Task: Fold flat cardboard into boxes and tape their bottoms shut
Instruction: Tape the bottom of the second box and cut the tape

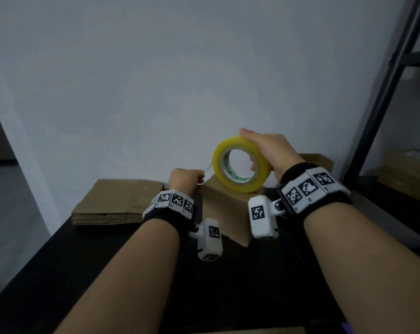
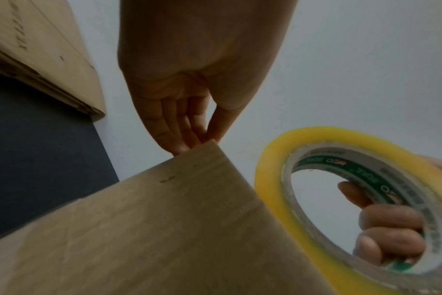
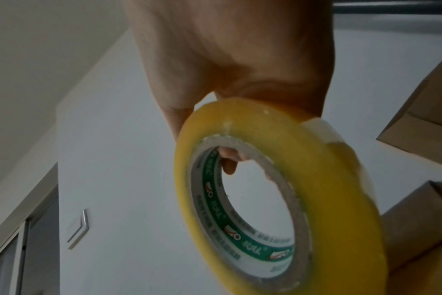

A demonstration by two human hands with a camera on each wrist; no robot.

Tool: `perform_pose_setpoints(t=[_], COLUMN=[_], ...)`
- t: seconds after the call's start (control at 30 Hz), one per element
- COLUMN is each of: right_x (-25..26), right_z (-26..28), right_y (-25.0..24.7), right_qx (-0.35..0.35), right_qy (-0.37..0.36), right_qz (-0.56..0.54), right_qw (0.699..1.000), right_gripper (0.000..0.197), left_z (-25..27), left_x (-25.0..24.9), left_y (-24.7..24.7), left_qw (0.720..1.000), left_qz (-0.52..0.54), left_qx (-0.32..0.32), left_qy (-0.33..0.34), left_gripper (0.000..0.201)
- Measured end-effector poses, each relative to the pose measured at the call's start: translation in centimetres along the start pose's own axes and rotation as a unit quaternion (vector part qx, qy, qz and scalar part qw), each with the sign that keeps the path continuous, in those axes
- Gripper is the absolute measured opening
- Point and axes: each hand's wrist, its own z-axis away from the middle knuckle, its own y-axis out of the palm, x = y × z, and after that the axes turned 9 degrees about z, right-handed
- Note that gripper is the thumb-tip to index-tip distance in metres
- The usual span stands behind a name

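Right hand gripping a yellow tape roll, thumb over the top of the rim and fingers curled through the cardboard core. Roll held upright on edge, just above the top of a folded cardboard box, green print visible on the inner core. Left hand at the box's upper left corner, fingertips bunched together and pinching the free end of a clear tape strip that stretches from the roll down to that corner. Box standing on a dark table, between the two forearms, its brown side facing the viewer. Black wristbands with white coded markers on both wrists, a small white camera unit hanging beneath each. Stack of flat cardboard lying on the table to the left, against a pale wall. More cardboard behind the right hand. Black metal shelving frame rising at the far right.
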Motion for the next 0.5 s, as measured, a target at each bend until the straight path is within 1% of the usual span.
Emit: perform_pose_setpoints(t=[0.2,0.33,0.5], right_x=[-0.1,0.0,-0.2], right_z=[-0.8,-1.1,-1.2], right_y=[1.0,1.4,1.5], right_qx=[-0.017,-0.020,-0.020], right_qy=[-0.012,-0.016,-0.014], right_qz=[-0.006,-0.005,-0.009], right_qw=[1.000,1.000,1.000], right_gripper=[0.041,0.039,0.040], left_z=[-0.3,-0.8,-1.0], left_x=[0.4,0.6,0.6], left_y=[0.3,0.3,0.4], left_qw=[1.000,0.998,0.993], left_qz=[-0.010,-0.038,-0.046], left_qx=[0.005,0.013,0.027], left_qy=[-0.019,-0.057,-0.104], left_gripper=[0.008,0.012,0.013])
